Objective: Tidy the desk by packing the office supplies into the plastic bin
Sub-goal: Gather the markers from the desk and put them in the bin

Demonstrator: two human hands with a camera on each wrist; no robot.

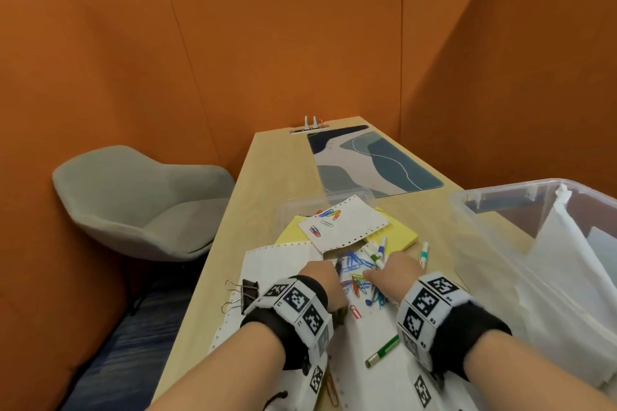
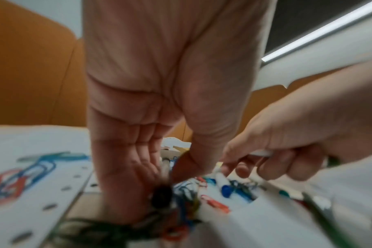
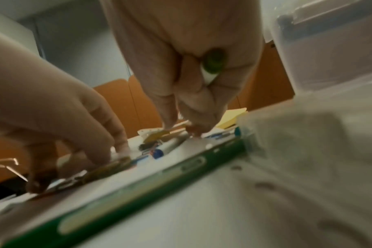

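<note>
Head view: both hands lie low centre over scattered paper clips (image 1: 359,277) on white sheets; the plastic bin (image 1: 467,200) fills the right edge; left wrist view: the left hand (image 2: 151,117) pinches a black pen (image 2: 161,196); right wrist view: the right hand (image 3: 193,67) grips a green-capped marker (image 3: 212,65).

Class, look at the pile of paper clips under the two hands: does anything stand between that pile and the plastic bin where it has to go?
Nothing blocks the way. The paper clips lie on white paper, and the bin stands open-topped just to the right. Only its near wall must be cleared. The right hand already holds a marker.
</note>
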